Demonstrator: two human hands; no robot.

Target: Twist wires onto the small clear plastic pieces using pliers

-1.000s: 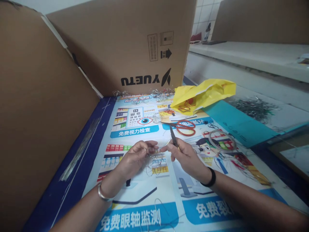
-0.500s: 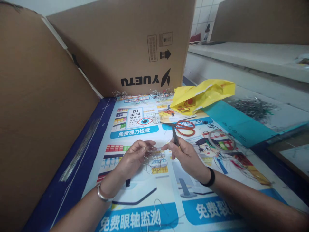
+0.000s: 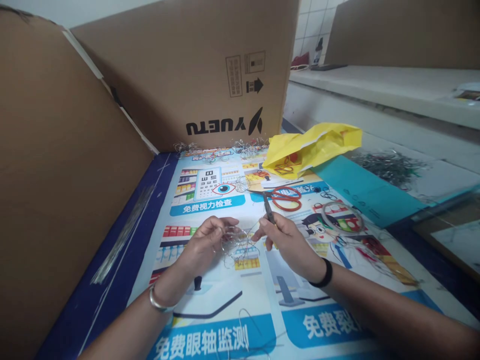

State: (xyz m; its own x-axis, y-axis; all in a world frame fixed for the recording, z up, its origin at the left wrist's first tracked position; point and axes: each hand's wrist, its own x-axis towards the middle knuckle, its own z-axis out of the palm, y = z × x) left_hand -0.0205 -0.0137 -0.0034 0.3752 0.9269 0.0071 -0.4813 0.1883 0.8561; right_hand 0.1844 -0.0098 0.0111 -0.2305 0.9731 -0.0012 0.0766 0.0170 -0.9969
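Note:
My left hand (image 3: 204, 245) is closed in a pinch on a tangle of thin wire (image 3: 238, 247) held just above the printed poster (image 3: 225, 300). My right hand (image 3: 287, 240) is closed too, gripping dark pliers (image 3: 268, 209) whose tip points up and away, while its fingertips touch the wire's right end. The two hands sit close together over the middle of the poster. A silver bangle is on my left wrist and a black band on my right.
Red-handled scissors (image 3: 287, 196) lie beyond my right hand, next to a coil of wire (image 3: 343, 216). A yellow bag (image 3: 313, 147) holds rubber bands. Large cardboard boxes (image 3: 187, 75) wall the left and back. More wire pieces (image 3: 390, 165) lie at right.
The wire tangle has turned and drooped lower between my hands. My right hand shifted slightly left and the pliers tilted a little.

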